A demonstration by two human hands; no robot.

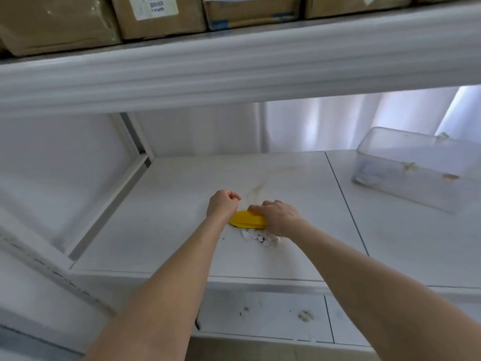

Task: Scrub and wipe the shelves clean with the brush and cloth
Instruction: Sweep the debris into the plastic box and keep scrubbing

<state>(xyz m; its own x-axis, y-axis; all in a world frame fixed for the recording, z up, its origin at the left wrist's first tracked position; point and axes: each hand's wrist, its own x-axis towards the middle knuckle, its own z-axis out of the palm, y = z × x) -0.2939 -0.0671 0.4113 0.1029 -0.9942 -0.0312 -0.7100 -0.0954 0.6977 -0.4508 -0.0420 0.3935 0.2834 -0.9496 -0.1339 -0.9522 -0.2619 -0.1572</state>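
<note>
A yellow brush [247,219] lies on the white middle shelf [169,230]. My right hand [278,217] grips it from above, fingers curled over its far edge. Under and just in front of that hand sits a crumpled white cloth [257,237] with dark specks. My left hand [222,203] is a closed fist right beside the brush's left end; I see nothing in it. A faint yellowish smear [256,191] runs across the shelf beyond the brush.
A clear plastic box [416,168] stands on the shelf at the right. Cardboard boxes [161,16] fill the shelf above, whose thick white beam [234,66] overhangs. The lower shelf [273,316] shows dirt spots. A metal upright [135,136] stands at the back left.
</note>
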